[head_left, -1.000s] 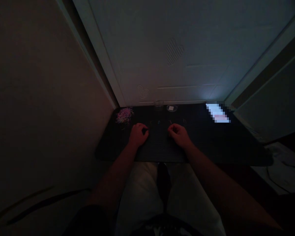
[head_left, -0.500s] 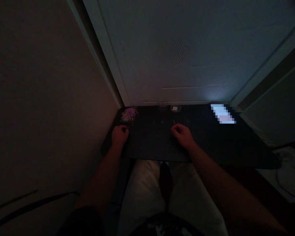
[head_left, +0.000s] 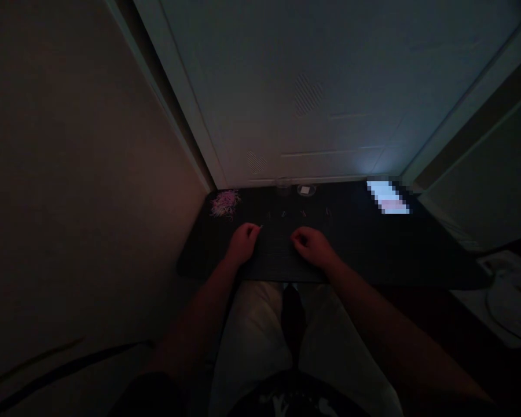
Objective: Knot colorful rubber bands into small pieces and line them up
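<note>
My left hand (head_left: 243,240) is over the dark table (head_left: 356,249), thumb and fingers pinched on a small thin strip (head_left: 261,226) whose pale tip sticks out to the right. My right hand (head_left: 311,244) is a short way to the right, fingers curled and thumb pressed to the fingertips; what they hold, if anything, is too small and dark to see. Beyond the hands several tiny thin pieces (head_left: 303,213) lie spaced out in a row. A loose heap of thin pink and white strips (head_left: 224,204) lies at the table's back left corner.
A clear round container (head_left: 283,186) stands at the back edge, beside a shallow round dish (head_left: 313,190) with a white square in it. A bright, pixelated screen (head_left: 388,197) lies back right. A pale door (head_left: 260,116) rises behind the table; a wall (head_left: 82,174) is at left.
My left hand has moved right, away from the heap and towards my right hand, with the thin strip in its pinch. My right hand has shifted slightly left in the view, which has also moved a little.
</note>
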A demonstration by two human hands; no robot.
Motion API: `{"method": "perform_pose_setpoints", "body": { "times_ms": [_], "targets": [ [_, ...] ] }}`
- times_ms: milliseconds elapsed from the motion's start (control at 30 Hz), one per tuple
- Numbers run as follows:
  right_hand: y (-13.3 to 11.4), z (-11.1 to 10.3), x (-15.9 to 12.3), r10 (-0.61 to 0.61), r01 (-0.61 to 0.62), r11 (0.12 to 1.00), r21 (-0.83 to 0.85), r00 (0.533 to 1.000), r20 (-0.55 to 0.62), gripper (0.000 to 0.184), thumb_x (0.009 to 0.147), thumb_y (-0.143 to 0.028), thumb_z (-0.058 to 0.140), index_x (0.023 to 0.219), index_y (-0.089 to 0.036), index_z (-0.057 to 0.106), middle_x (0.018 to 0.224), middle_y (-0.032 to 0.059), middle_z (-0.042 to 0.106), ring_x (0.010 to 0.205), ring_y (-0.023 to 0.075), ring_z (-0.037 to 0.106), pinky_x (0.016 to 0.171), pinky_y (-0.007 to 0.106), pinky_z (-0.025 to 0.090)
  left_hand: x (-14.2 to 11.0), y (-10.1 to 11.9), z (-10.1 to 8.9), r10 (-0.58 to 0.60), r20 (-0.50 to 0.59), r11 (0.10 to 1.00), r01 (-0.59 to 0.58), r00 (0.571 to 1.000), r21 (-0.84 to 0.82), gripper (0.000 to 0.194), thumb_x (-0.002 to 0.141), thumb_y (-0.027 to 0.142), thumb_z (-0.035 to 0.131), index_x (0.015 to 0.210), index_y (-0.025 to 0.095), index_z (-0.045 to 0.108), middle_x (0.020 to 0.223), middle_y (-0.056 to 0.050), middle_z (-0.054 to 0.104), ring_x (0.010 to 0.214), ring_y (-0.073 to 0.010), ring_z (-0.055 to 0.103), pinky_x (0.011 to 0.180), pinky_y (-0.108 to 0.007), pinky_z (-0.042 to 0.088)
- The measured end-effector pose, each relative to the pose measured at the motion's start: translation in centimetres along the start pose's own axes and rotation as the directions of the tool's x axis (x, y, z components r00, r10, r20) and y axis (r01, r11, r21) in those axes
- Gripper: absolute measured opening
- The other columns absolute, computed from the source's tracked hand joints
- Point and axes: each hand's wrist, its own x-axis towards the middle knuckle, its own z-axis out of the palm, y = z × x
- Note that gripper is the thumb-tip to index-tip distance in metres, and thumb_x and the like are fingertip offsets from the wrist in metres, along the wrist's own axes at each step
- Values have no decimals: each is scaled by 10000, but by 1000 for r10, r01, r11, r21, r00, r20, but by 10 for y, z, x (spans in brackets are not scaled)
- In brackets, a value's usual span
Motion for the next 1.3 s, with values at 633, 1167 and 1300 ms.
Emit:
{"method": "perform_pose_setpoints", "body": {
  "times_ms": [633, 1167, 1300],
  "targets": [
    [4, -8, 0, 177, -137, 941, 310, 979, -105, 177, 727, -299, 592, 805, -171, 685, 741, 36, 673, 669, 152, 590, 629, 279, 438, -9, 41, 57, 86, 7, 939, -79, 996, -336, 219, 805, 344, 543, 845, 153, 644, 811, -36, 668, 730, -134, 596, 673, -249, 457],
    [4, -10, 0, 219, -161, 882, 442, 972, -84, 186, 689, -334, 622, 747, -163, 666, 677, 24, 658, 623, 133, 562, 583, 256, 429, -10, 43, 59, 123, 118, 951, -83, 985, -298, 210, 796, 335, 552, 837, 156, 654, 819, -41, 684, 731, -137, 613, 679, -256, 477],
    [4, -10, 1, 239, -176, 875, 451, 967, -87, 173, 679, -326, 626, 709, -158, 653, 659, 20, 644, 613, 130, 556, 586, 257, 424, -10, 43, 59, 127, 119, 952, -87, 985, -295, 200, 793, 325, 555, 834, 157, 655, 817, -41, 685, 729, -138, 616, 678, -258, 482]
  ]
}}
